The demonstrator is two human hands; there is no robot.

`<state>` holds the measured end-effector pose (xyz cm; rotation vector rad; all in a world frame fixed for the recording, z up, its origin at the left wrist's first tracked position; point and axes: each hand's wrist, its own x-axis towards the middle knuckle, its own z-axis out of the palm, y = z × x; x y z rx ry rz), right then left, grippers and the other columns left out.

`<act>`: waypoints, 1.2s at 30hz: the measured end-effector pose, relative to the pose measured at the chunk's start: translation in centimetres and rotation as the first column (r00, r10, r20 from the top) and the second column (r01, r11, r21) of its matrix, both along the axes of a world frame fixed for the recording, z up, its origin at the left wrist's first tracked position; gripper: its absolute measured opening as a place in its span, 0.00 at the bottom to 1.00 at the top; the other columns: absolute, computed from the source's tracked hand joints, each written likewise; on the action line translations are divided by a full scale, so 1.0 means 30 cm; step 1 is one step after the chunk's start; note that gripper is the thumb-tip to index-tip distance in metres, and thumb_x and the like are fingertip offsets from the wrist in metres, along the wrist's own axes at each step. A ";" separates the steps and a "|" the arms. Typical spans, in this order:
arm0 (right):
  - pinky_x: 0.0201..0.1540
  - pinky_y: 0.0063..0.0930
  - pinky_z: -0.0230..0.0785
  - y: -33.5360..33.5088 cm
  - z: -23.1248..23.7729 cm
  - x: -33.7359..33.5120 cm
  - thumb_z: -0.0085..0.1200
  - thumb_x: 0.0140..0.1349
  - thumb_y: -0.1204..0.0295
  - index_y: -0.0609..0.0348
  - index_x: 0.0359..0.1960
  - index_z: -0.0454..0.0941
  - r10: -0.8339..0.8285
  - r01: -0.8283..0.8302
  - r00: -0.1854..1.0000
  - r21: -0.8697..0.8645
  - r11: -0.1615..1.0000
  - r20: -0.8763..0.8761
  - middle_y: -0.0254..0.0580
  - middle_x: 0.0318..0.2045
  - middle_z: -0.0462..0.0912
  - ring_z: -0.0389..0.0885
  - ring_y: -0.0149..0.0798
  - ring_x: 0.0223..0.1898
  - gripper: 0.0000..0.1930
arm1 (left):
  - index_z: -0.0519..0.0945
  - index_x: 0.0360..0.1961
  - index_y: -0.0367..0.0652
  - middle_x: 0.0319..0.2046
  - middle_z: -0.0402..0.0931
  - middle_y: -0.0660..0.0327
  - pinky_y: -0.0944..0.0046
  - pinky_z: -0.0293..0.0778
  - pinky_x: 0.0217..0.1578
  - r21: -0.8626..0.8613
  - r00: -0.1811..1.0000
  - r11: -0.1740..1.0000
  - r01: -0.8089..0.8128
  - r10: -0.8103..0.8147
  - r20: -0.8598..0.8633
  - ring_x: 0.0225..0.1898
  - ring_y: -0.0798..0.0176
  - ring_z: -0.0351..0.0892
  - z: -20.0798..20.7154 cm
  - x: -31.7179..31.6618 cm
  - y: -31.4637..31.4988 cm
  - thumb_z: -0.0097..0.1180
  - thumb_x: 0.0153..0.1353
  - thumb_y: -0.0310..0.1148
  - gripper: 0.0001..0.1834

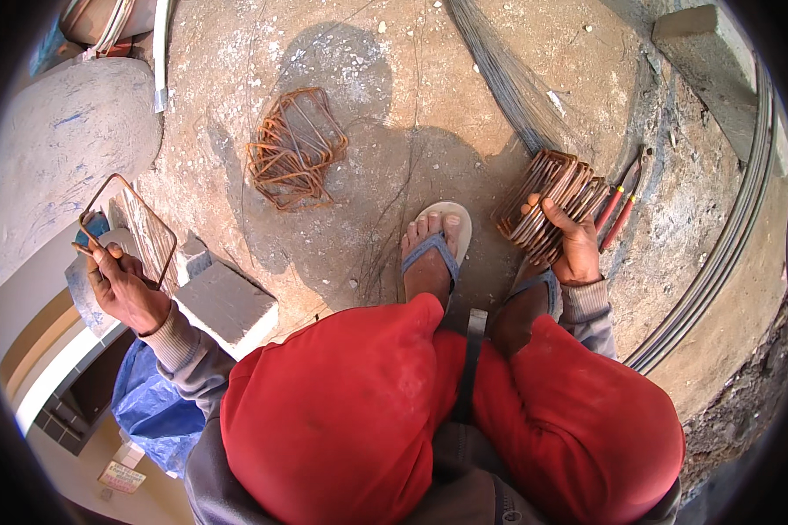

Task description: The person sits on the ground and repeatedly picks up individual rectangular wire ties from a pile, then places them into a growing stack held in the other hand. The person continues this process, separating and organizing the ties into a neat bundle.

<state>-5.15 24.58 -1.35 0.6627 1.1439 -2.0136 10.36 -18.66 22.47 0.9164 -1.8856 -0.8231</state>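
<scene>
Out to the left, my left hand [131, 289] pinches one rusty rectangular rebar stirrup [151, 216] by a corner and holds it up. My right hand [576, 242] is wrapped round a stack of similar rebar stirrups [543, 197] on the right, next to my foot. On the ground ahead, left of the middle, lies a loose pile of rusty stirrups [296, 149], apart from both hands. Just right of my right hand lie pincers [620, 201] with red handles. Beyond the held stack, a bundle of thin tie wire [503, 74] stretches away over the ground.
Long dark rods [727, 254] curve along the right side. A concrete block [714, 66] stands at the far right. Near my left arm are a grey block [228, 302] and a blue plastic sheet [153, 398]. My sandalled foot [431, 249] stands in the middle.
</scene>
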 end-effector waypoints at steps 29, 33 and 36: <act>0.37 0.35 0.83 0.048 -0.010 -0.002 0.55 0.64 0.76 0.69 0.46 0.76 0.006 -0.007 0.999 0.018 1.000 0.046 0.46 0.36 0.85 0.86 0.39 0.35 0.12 | 0.77 0.47 0.35 0.35 0.78 0.64 0.70 0.77 0.34 0.896 0.679 0.174 0.409 -0.714 -0.171 0.34 0.72 0.77 -0.784 -0.478 0.798 0.59 0.64 0.29 0.13; 0.37 0.35 0.83 0.085 -0.025 0.003 0.55 0.64 0.76 0.68 0.46 0.76 -0.014 0.014 0.999 -0.006 1.000 0.046 0.47 0.37 0.85 0.86 0.41 0.36 0.11 | 0.77 0.48 0.33 0.35 0.78 0.63 0.71 0.76 0.33 0.820 0.709 0.365 0.441 -0.702 -0.069 0.32 0.72 0.76 -0.773 -0.479 0.719 0.60 0.63 0.27 0.14; 0.38 0.36 0.83 0.108 -0.037 -0.003 0.56 0.63 0.76 0.68 0.45 0.76 0.001 -0.001 0.998 -0.007 1.000 0.066 0.46 0.37 0.85 0.86 0.41 0.36 0.11 | 0.77 0.48 0.32 0.34 0.79 0.62 0.71 0.76 0.33 0.770 0.718 0.448 0.454 -0.696 -0.018 0.32 0.73 0.76 -0.761 -0.468 0.685 0.62 0.61 0.26 0.15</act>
